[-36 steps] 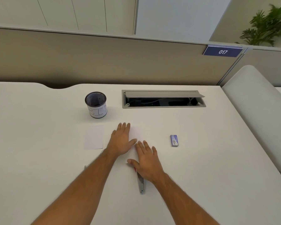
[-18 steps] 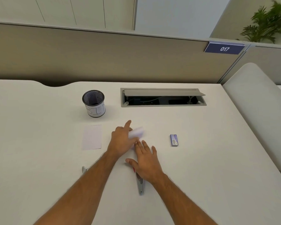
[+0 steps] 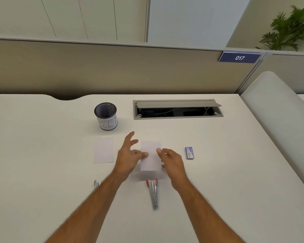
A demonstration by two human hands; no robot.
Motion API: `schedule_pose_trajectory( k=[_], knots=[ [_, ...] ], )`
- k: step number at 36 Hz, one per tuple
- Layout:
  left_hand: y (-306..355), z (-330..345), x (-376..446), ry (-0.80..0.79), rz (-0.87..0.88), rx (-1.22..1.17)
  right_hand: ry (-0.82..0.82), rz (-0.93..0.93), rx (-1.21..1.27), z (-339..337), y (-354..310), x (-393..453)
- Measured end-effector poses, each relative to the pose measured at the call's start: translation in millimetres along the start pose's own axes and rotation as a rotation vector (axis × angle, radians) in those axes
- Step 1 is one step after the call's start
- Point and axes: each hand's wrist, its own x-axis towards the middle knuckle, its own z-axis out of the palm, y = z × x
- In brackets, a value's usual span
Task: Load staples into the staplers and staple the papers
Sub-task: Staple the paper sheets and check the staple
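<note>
Two hands meet above a white desk (image 3: 42,155): the left hand (image 3: 128,155) pinches the left edge of a small paper (image 3: 150,161) with thumb and a finger, its other fingers spread, while the right hand (image 3: 172,161) holds the right edge at its fingertips, probably to square the sheets for stapling. A pen cup (image 3: 106,116) stands behind, and a second paper (image 3: 104,150) lies flat to the left. Nearest the person lies an opened stapler (image 3: 154,192), apparently awaiting staples from the small box (image 3: 189,153) on the right; a second stapler (image 3: 96,183) peeks from behind the left forearm.
</note>
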Motion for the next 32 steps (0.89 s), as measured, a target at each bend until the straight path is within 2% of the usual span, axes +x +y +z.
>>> schedule_pose_trajectory(
  k=[3,8,14,26,32],
  knots=[
    [8.8,-3.5,-15.6,-0.046,-0.015,-0.049,-0.085,-0.016,0.112,-9.2,-10.6,-3.3],
    [21.8,-8.6,-43.0,-0.084,0.014,-0.112,-0.088,0.013,0.18,-17.9,-22.3,-12.5],
    [29.5,-21.2,-70.4,-0.289,0.105,0.141,-0.101,0.051,0.238,-22.8,-25.5,-23.5],
    [42.0,-10.1,-87.7,-0.008,0.133,-0.114,-0.167,-0.042,0.22,-25.7,-26.5,-48.8],
    [40.0,-11.8,-85.8,0.092,0.12,-0.06,-0.235,-0.064,0.232,-24.7,-27.6,-57.2]
  ],
)
